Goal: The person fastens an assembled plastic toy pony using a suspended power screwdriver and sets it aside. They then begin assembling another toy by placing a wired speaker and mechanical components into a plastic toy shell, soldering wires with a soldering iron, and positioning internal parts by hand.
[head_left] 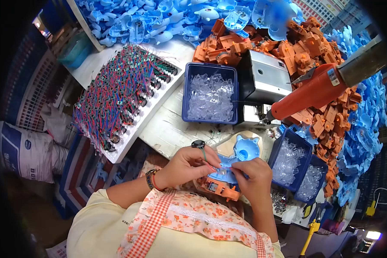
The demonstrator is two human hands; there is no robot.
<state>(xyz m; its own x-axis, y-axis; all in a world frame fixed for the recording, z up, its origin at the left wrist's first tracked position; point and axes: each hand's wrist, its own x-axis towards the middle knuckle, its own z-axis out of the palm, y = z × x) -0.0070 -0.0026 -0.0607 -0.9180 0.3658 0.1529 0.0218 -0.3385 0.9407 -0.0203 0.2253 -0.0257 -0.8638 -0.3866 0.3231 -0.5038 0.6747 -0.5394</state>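
A light-blue plastic toy shell (246, 148) with a round, eared end lies open in front of me, its lower part between my hands. My left hand (189, 164) is closed in a pinch on thin wires over the shell's left side. A black round part (198, 144) with a greenish wire lies across the back of its fingers. My right hand (256, 175) is closed, thumb and fingertips at the shell's right edge; anything smaller between them is hidden. Just below the shell is an orange plastic housing (217, 188), close to my apron.
A white foam tray (127, 146) bears many wired parts at left. Blue bins (210, 64) hold clear plastic pieces. A red electric screwdriver (307, 95) hangs at right, beside a metal box (268, 71). Orange housings (327, 124) and blue shells (159, 21) are heaped behind.
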